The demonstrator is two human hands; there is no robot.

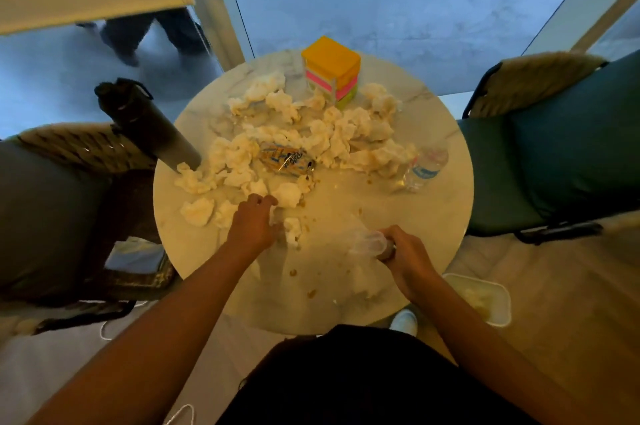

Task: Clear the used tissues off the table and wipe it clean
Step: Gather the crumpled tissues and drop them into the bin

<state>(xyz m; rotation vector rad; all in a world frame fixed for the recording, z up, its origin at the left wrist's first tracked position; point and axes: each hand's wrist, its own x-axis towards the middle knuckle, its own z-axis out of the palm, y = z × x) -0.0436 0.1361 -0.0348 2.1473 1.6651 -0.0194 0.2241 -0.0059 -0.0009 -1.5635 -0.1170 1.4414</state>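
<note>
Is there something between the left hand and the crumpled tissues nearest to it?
Nothing visible. The left hand already reaches the nearest crumpled tissues at the table's near side; its fingers are at them.

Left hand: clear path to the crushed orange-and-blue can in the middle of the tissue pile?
Probably yes. The left hand sits at the pile's near edge, and the crushed orange-and-blue can lies just beyond it, top exposed. Only loose crumpled white tissues lie between; nothing rigid blocks it.

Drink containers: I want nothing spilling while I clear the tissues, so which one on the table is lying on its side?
The can, lying flat among the tissues in the middle. The dark flask at the left edge and the clear water bottle on the right both stand upright.
</note>
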